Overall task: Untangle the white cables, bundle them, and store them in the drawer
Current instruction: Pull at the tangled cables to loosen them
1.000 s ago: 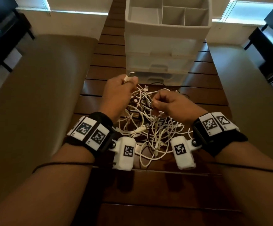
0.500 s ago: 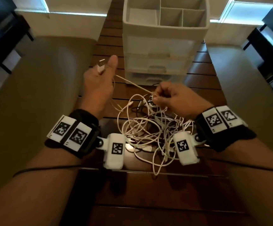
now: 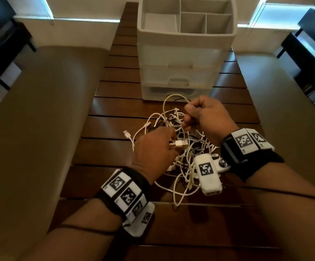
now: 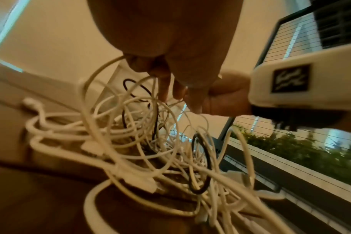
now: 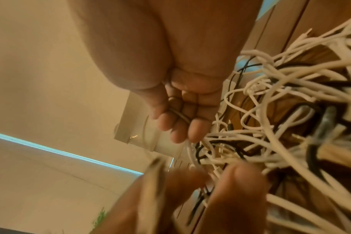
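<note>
SURROUNDINGS: NON-TASK ITEMS IN VIEW

The counter [image 3: 115, 151] is dark brown wood laid in horizontal slats, with narrow gaps between them. A tan cushioned seat [image 3: 36, 129] runs along its left side; a matching tan seat [image 3: 284, 102] runs along its right side. Beyond the seats, a pale wall ledge [image 3: 81, 32] carries bright light strips. Dark furniture [image 3: 0, 38] stands at the far left, and more dark furniture [image 3: 311, 46] at the far right. The left wrist view shows a wire railing [image 4: 303, 41] and green foliage [image 4: 303, 152] below it.
</note>
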A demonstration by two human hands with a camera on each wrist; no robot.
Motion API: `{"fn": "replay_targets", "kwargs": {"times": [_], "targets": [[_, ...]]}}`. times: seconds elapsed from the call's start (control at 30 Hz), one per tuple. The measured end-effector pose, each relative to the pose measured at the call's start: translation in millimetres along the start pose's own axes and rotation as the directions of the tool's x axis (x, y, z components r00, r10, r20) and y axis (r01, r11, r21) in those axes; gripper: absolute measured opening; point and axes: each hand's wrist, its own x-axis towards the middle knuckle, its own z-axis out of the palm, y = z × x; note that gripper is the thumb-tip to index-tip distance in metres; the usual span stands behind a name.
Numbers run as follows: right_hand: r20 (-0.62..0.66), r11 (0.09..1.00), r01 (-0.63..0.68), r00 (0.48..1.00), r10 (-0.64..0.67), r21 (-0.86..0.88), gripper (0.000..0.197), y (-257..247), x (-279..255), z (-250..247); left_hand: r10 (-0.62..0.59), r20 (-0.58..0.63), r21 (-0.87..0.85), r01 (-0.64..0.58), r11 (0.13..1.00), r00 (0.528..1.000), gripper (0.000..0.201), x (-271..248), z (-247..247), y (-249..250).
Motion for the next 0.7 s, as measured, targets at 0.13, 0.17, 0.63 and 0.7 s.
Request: {"fn": "replay_targets", "kwargs": {"times": [0.13, 0.17, 0.63, 0.7], "targets": [[0.037, 0.999, -0.021, 0.999, 0.019, 0.031, 0.013, 3, -2, 7, -0.118, 0.222, 0.157, 0.084, 0.984, 0.968, 0.039, 24, 16, 1], [0.036, 0.999, -0.020, 0.999, 0.019, 0.040, 0.013, 2, -2, 8, -0.108, 0.274, 0.243, 0.040, 0.969, 0.956, 0.034, 29, 19, -1], [0.058, 0.891, 0.242, 0.969, -0.238, -0.385, 0.008, -27, -5, -26, -0.235, 0.301, 0.073, 0.223, 0.972, 0.924, 0.020, 54, -24, -29], [0.100, 0.879, 0.258, 0.966, -0.239, -0.401, 0.008, -20, -3, -25, -0.212, 0.229, -0.204, 0.260, 0.944, 0.950, 0.024, 52, -43, -18]]}}
